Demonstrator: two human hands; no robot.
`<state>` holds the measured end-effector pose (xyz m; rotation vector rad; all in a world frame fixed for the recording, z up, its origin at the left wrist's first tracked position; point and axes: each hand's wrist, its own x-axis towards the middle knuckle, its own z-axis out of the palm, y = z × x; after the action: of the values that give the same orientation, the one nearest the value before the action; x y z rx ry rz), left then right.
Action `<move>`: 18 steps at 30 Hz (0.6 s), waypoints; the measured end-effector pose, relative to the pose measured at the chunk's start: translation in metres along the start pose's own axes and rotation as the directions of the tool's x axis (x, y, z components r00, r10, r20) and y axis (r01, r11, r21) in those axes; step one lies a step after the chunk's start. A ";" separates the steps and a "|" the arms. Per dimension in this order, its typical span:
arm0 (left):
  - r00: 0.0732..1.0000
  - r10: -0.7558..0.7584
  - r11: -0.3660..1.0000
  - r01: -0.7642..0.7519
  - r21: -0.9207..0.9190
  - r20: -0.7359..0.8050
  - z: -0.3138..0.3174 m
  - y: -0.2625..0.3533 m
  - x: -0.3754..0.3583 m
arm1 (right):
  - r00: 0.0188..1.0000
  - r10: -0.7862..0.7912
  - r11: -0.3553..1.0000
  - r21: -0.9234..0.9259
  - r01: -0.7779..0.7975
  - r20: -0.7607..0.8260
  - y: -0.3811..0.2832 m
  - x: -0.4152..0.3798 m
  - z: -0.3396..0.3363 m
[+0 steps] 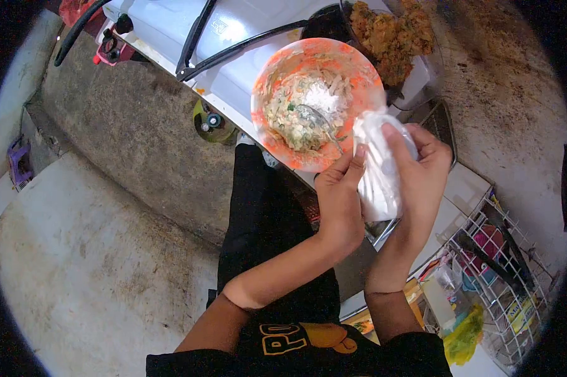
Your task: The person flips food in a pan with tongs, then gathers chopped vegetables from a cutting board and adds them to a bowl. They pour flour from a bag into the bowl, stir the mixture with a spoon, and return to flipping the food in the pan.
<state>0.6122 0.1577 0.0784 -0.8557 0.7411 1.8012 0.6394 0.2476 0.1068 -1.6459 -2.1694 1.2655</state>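
Though half-hidden by hands [415, 182], bag [378, 169].

shirt [283, 339]: yellow letters "PO", rest hidden under the arm | white appliance lid [219, 26]: small dark mark, too blurred to read | packets in wire rack [516, 308]: print too small to read

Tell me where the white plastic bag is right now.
In the head view, the white plastic bag sits right of centre, held between the left hand and right hand, just at the lower right rim of the orange bowl.
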 end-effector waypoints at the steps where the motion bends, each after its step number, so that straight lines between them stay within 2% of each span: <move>1: 1.000 -0.009 1.000 0.009 -0.017 -0.006 0.003 0.002 -0.002 | 0.999 -0.006 1.000 0.016 0.007 -0.052 -0.001 0.001 0.000; 2: 1.000 -0.018 0.999 0.017 -0.035 -0.012 0.004 0.003 -0.003 | 0.994 -0.012 0.999 0.033 0.016 -0.104 -0.001 0.002 -0.001; 3: 1.000 -0.017 0.999 0.016 -0.035 -0.012 0.003 0.002 -0.002 | 0.999 -0.012 1.000 0.009 0.012 -0.035 -0.001 0.003 -0.001; 4: 1.000 -0.013 1.000 0.013 -0.028 -0.014 0.002 -0.001 -0.001 | 0.999 -0.013 1.000 0.010 0.013 -0.037 -0.003 0.002 -0.001; 6: 1.000 -0.015 1.000 0.015 -0.021 -0.013 0.001 -0.002 0.000 | 0.996 -0.016 0.987 -0.157 0.030 0.085 -0.009 0.000 0.001; 8: 1.000 -0.012 1.000 0.012 0.005 -0.010 0.003 0.002 0.001 | 0.998 -0.051 0.994 -0.091 0.054 0.043 -0.004 0.002 0.003; 10: 1.000 -0.018 1.000 0.018 0.003 -0.004 0.001 0.004 0.002 | 0.988 -0.031 0.999 0.006 0.032 -0.149 -0.005 0.003 0.003; 12: 1.000 -0.026 1.000 0.026 0.002 0.006 -0.001 0.003 0.003 | 0.984 -0.042 0.999 0.027 0.047 -0.171 -0.005 0.002 0.005; 14: 1.000 -0.002 0.997 0.000 0.078 0.028 -0.003 0.000 0.002 | 0.997 -0.063 0.998 -0.016 0.062 -0.039 -0.004 0.002 0.005; 18: 1.000 -0.008 0.998 0.007 0.057 0.027 0.003 0.003 0.000 | 0.996 -0.066 0.991 -0.110 0.072 0.061 -0.005 0.004 0.007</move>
<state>0.6091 0.1586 0.0805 -0.7938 0.7665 1.7739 0.6306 0.2466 0.1042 -1.5770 -2.3502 1.2076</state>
